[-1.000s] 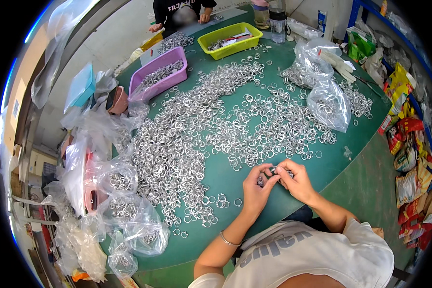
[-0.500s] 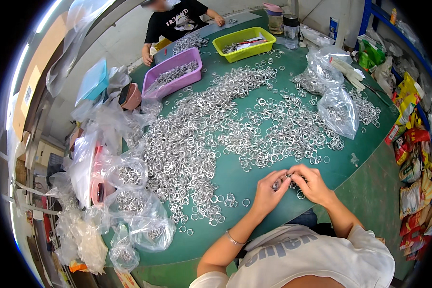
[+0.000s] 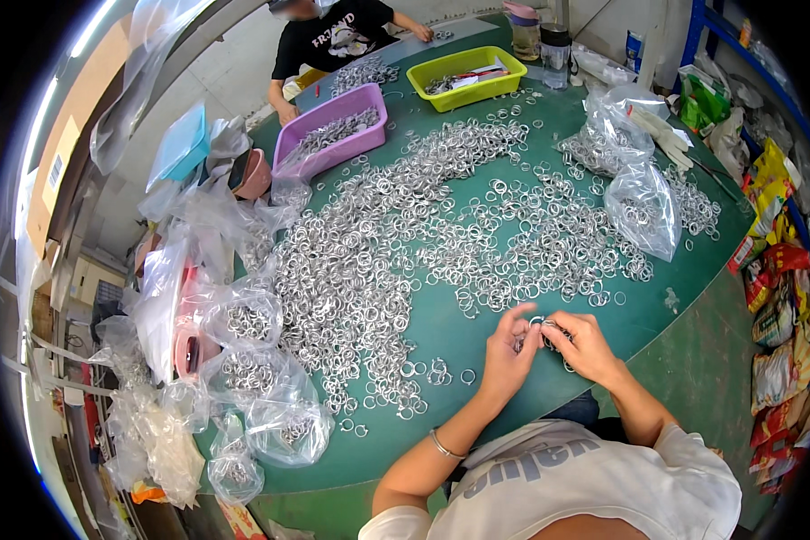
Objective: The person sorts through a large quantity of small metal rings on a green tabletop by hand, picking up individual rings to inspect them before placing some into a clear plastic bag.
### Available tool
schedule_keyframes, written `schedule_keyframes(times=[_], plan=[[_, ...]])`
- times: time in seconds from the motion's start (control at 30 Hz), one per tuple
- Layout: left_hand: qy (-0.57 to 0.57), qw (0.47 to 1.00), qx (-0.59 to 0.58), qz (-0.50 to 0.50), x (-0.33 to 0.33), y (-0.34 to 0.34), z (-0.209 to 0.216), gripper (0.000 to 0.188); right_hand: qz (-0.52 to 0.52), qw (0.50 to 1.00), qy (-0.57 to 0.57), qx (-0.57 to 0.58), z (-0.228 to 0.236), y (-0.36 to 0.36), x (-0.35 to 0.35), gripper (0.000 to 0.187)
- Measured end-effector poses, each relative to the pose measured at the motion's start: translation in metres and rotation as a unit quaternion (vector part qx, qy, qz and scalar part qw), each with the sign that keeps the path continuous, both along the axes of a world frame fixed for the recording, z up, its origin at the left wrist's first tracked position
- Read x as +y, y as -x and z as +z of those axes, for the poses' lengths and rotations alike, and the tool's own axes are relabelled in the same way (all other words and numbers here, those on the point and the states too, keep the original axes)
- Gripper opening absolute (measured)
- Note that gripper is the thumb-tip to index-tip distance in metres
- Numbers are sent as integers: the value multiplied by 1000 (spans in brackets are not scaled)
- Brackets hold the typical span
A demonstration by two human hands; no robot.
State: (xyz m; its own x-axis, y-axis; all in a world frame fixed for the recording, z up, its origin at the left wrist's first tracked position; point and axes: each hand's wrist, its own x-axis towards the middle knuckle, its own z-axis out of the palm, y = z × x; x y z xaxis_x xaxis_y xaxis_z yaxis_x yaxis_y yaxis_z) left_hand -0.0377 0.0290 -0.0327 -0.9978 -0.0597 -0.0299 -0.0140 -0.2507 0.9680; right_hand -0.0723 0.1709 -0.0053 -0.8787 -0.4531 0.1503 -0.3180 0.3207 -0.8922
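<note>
Near the front edge of the green table (image 3: 459,405), my two hands meet over small silver metal rings. My left hand (image 3: 508,358) pinches a metal ring (image 3: 536,320) between thumb and fingers, with more rings partly showing in its palm; its index finger is raised. Close against it, my right hand (image 3: 585,347) is closed on rings too, one of them showing below its fingers. The fingers hide how many rings each hand has. Beyond my hands spreads a loose scatter of rings (image 3: 531,243), and to the left lies a larger, denser heap of rings (image 3: 342,279).
Clear plastic bags of rings (image 3: 288,427) line the left edge; another bag (image 3: 643,211) lies at the far right by a white glove (image 3: 661,135). A purple basin (image 3: 369,135) and a yellow-green basin (image 3: 468,85) stand at the back, near a co-worker (image 3: 333,40) in black.
My left index finger has lifted away from the ring. Both hands stay together in nearly the same place; the whole view has shifted slightly.
</note>
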Motion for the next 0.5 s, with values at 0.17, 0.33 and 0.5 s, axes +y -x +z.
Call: schedule_keyframes(times=[0.17, 0.33, 0.5], plan=[[253, 953, 164, 22, -1, 1, 15, 22, 19, 956, 124, -265, -5, 1, 11, 23], [283, 940, 186, 35, -3, -1, 14, 23, 40, 939, 163, -299, -1, 0, 10, 27], [288, 927, 232, 70, -3, -1, 12, 17, 29, 968, 106, -227, 4, 0, 9, 27]])
